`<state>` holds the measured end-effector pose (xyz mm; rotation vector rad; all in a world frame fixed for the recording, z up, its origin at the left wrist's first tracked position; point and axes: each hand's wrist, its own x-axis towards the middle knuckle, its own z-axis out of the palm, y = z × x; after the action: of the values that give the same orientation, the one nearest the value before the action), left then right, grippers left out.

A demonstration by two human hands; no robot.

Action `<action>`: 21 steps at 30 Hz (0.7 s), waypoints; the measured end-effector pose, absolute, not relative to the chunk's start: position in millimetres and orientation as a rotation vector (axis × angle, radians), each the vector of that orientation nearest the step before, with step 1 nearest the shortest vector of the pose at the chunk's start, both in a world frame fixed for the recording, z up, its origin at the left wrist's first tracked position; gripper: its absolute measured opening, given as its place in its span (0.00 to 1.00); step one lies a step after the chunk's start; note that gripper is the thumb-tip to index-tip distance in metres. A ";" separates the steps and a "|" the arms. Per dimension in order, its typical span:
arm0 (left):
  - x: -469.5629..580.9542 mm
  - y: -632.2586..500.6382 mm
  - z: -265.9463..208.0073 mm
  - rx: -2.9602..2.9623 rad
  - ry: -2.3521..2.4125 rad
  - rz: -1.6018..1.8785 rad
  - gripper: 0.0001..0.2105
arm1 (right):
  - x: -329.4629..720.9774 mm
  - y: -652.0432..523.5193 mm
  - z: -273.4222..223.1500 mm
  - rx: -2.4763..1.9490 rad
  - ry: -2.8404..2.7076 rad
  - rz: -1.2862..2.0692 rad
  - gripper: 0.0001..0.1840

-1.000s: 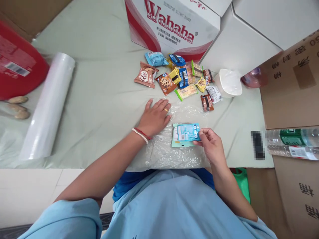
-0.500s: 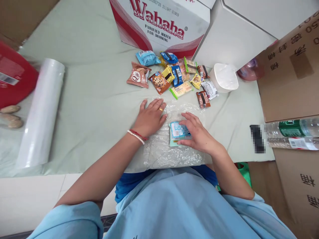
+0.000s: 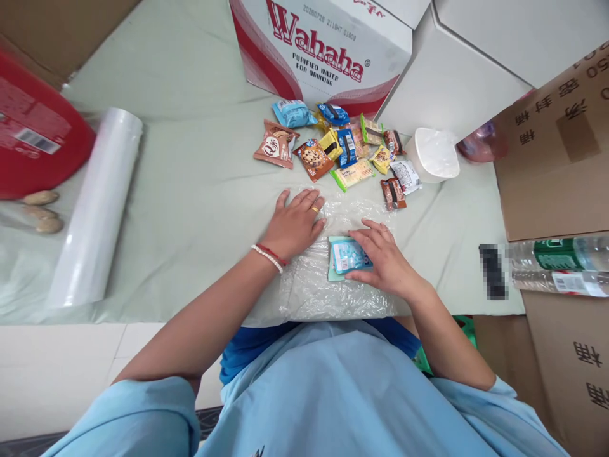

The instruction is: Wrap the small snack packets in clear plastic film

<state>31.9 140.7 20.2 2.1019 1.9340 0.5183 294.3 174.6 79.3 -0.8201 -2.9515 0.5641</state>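
Note:
A small light-blue packet [image 3: 351,255] lies on a pale-green layer, over a sheet of clear plastic film [image 3: 309,289] at the table's near edge. I cannot tell whether the pale-green layer is a separate packet. My right hand [image 3: 383,263] grips the packet's right end, thumb on the near side and fingers on the far side, hiding that end. Palm down, my left hand [image 3: 299,219] rests flat at the film's left edge, fingers spread. Beyond both hands sits a loose group of wrapped snacks, among them a brown packet [image 3: 276,145] and a cookie packet [image 3: 313,158].
At the left lie a roll of plastic film [image 3: 98,209], several peanuts [image 3: 42,211] and a red container [image 3: 42,127]. A Wahaha carton [image 3: 323,54] stands behind the snacks. To the right are a white tub [image 3: 434,154], plastic bottles [image 3: 556,254] and a cardboard box [image 3: 561,171].
My right hand and the light-blue packet have shifted slightly, and more of the pale-green layer shows at the far-left corner. My left hand stays flat. The whole view has moved a little.

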 end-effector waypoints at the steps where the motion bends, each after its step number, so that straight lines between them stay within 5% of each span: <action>1: 32.0 140.8 20.0 2.101 1.933 0.517 0.26 | 295.3 172.9 79.3 -0.813 -2.983 0.579 0.52; 21: 33.3 140.1 19.9 2.074 1.947 0.508 0.26 | 282.4 159.6 74.0 -0.889 -3.079 0.408 0.43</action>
<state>33.3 140.1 19.9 2.0739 1.9466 0.5080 282.4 159.6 74.0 -0.8888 -3.0792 0.4083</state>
